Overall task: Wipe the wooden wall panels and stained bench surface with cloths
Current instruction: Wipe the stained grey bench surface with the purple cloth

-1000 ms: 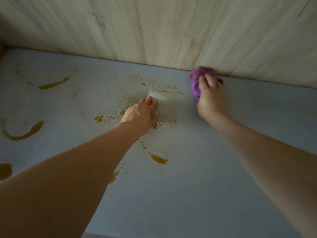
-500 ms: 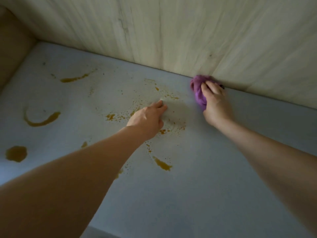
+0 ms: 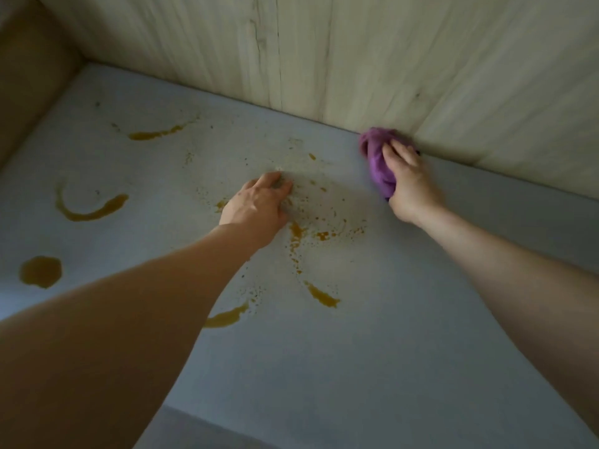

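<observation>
The right hand (image 3: 410, 186) is gripping a bunched purple cloth (image 3: 377, 160), fingers curled over it, and is holding it against the far edge of the grey bench surface (image 3: 372, 351), right where the bench is meeting the pale wooden wall panels (image 3: 324, 53). The left hand (image 3: 259, 205) is lying palm down on the bench among the stains, to the left of the cloth and well apart from it; its fingers are bending slightly, and whether anything is lying under them I cannot tell. Brown-yellow stains (image 3: 94, 209) are showing across the bench: curved streaks at the left, a round blot near the left edge, and speckles and short smears around and nearer than the left hand.
</observation>
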`<state>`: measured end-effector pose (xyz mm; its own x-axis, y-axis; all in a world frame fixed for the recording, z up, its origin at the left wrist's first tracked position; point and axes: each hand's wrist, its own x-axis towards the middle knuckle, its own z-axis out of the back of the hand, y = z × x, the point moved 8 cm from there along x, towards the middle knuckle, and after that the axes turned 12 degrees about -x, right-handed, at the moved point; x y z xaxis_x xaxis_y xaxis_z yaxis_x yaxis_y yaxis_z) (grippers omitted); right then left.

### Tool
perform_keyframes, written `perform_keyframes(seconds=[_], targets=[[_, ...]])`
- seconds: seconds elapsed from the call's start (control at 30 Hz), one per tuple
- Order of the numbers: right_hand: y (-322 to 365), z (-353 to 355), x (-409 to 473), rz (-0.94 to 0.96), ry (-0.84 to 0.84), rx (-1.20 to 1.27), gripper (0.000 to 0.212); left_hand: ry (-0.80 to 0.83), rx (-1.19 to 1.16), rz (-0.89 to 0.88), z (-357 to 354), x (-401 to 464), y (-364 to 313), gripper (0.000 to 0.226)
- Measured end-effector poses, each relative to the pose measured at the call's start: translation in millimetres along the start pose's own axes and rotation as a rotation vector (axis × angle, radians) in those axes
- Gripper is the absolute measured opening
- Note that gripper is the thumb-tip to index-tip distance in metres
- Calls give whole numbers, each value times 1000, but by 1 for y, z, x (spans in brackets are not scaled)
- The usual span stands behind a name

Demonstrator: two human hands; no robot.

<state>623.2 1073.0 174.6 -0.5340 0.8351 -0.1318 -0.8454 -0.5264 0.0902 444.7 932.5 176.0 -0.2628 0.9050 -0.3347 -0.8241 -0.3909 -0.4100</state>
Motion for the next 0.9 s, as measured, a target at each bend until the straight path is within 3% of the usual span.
perform_keyframes(seconds=[0.13,0.4,0.57,0.73,0.9], targets=[[21,-5,-3,-36,-85,-31,73,13,22,-40,-3,3,6,55],[67,-21,-83,33,-101,-73,69,49,77,-47,-3,2,6,54],[46,-19,-44,-12,-74,-86,76,37,129,-49,-6,3,7,54],[20,-7,12,-50,-159,-135,71,45,227,-70,-7,8,6,56],[53,-20,-34,200,-206,-120,61,65,291,-107,-10,11,4,54]])
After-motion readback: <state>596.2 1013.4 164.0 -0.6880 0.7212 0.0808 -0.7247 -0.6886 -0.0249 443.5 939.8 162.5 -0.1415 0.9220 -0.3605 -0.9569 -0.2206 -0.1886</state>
